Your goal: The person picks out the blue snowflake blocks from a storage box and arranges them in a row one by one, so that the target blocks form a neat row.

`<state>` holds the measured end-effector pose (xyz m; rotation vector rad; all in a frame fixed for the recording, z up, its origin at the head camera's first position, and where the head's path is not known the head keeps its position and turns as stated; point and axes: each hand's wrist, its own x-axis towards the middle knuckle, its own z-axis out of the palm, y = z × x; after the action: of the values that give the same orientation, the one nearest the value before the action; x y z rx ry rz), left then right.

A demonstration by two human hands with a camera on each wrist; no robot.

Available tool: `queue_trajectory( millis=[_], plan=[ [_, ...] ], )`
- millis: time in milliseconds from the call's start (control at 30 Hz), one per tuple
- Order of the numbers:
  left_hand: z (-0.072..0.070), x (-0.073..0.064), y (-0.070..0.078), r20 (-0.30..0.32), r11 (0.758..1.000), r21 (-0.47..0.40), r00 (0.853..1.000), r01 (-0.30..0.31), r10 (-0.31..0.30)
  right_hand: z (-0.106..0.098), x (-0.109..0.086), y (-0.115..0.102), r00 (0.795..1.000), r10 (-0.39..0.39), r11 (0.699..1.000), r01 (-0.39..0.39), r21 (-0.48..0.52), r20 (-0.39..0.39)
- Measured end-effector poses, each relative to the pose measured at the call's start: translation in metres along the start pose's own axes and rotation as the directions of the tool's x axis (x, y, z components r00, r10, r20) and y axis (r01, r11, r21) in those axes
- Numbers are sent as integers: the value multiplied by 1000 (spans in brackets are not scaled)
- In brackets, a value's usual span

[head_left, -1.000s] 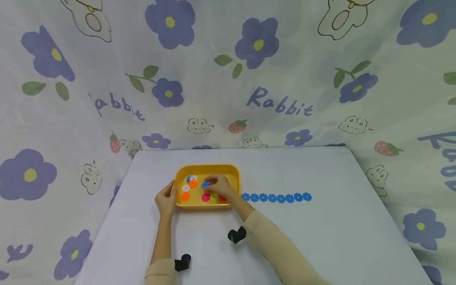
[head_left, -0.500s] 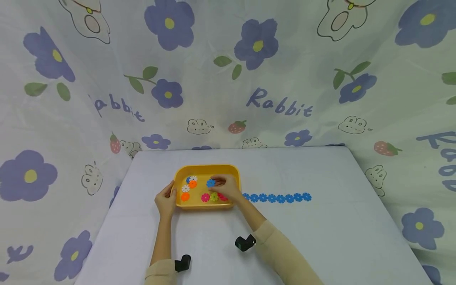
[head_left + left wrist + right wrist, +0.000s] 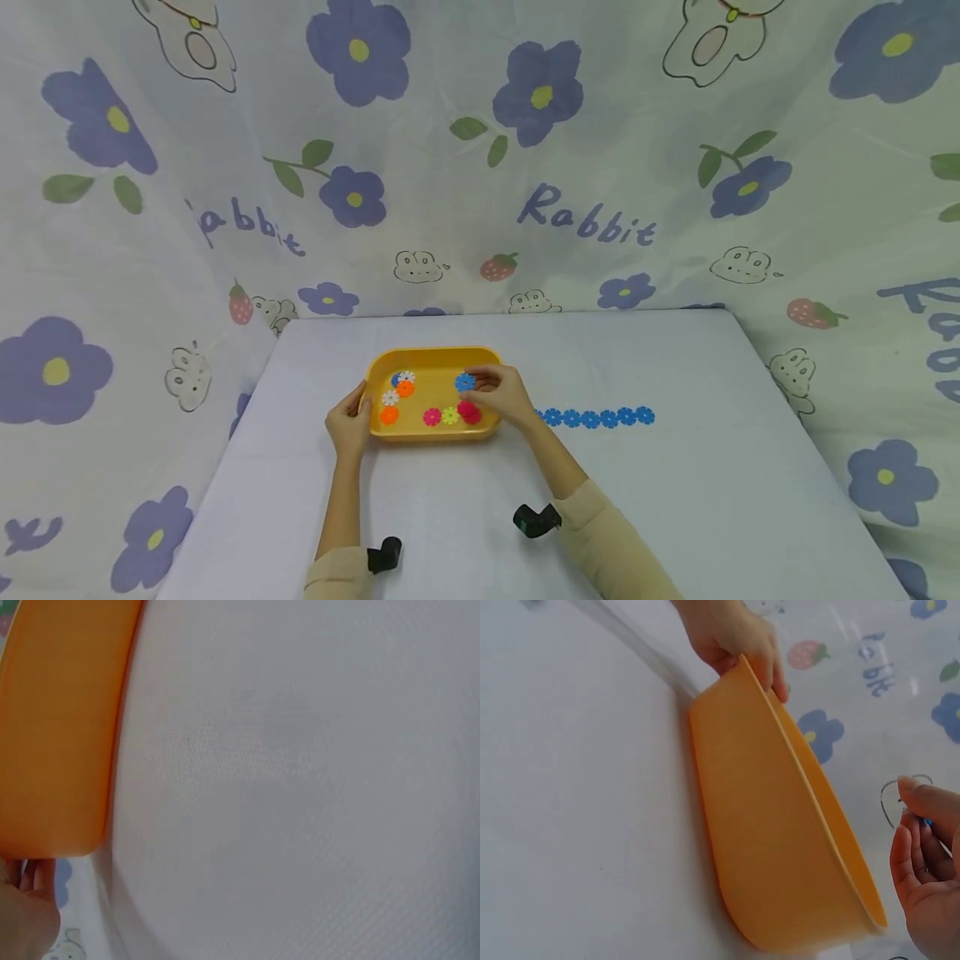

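Note:
In the head view a yellow tray [image 3: 427, 437] stands on the table. My left hand [image 3: 349, 423] grips its left rim, with the thumb on the near side; the left wrist view shows those fingers against the tray's end wall [image 3: 60, 735]. Over the tray's right part, my right hand [image 3: 504, 395] pinches a blue snowflake disc [image 3: 465, 382] between thumb and fingers. Only a sliver of that disc shows in the right wrist view. Inside the tray lie white, dark blue, orange [image 3: 389, 415], pink [image 3: 432, 417], yellow-green [image 3: 450, 416] and red [image 3: 468, 412] discs.
Right of the tray, several blue snowflake discs [image 3: 591, 419] form a row on the white table [image 3: 675, 492]; my right hand and wrist cover its left end. Patterned cloth [image 3: 450, 183] rises behind the table and at both sides.
My right hand has lifted the blue disc and moved right across the tray with it, uncovering the red discs. My left hand has stayed on the rim.

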<state>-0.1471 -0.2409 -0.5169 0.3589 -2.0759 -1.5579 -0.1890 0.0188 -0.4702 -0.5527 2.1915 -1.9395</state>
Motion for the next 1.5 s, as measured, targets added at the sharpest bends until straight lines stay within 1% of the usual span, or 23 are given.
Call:
queue_trajectory(
  millis=[67, 200, 400, 567, 800, 967, 1100, 1200, 1267, 1333, 1400, 1433, 1500],
  plan=[
    [1, 0, 0, -5, 1000, -3, 1000, -5, 5, -7, -3, 1, 1000, -7, 1000, 7, 4, -15],
    [1, -1, 1, -10, 1000, -1, 1000, -17, 17, -22, -12, 5, 998, 7, 1000, -6, 9, -55],
    [0, -2, -1, -24, 1000, 3, 1000, -16, 16, -44, -26, 9, 991, -3, 999, -3, -43, -135],
    [0, -2, -4, -17, 1000, -1, 999, -30, 30, -67, -39, 16, 979, -31, 999, 22, -48, -201],
    [0, -2, 0, -21, 1000, 16, 999, -26, 27, -102, -61, 28, 956, -8, 1000, 1, -21, -292],
    [0, -1, 1, -18, 999, 24, 999, -39, 39, -123, -77, 36, 926, -1, 999, -17, -44, -378],
    [0, -1, 0, -18, 999, 26, 999, -44, 45, -137, -89, 43, 897, -36, 993, -15, -113, -441],
    [0, -1, 0, -16, 999, 18, 999, -42, 42, -148, -98, 46, 869, -72, 986, -11, -165, -489],
    [0, -1, 0, -17, 999, 21, 999, -42, 42, -156, -103, 49, 854, -72, 984, -23, -176, -516],
    [1, -1, 0, -17, 999, 18, 999, -44, 44, -165, -109, 54, 836, -62, 983, -44, -179, -546],
    [1, -1, 0, -19, 999, 23, 999, -46, 47, -176, -116, 65, 816, -45, 983, -68, -173, -576],
    [1, -1, 0, -20, 999, 25, 999, -48, 48, -182, -119, 72, 804, -34, 980, -89, -177, -593],
    [1, -1, 0, -21, 998, 22, 998, -53, 53, -193, -124, 87, 773, -16, 972, -136, -191, -634]
  ],
)
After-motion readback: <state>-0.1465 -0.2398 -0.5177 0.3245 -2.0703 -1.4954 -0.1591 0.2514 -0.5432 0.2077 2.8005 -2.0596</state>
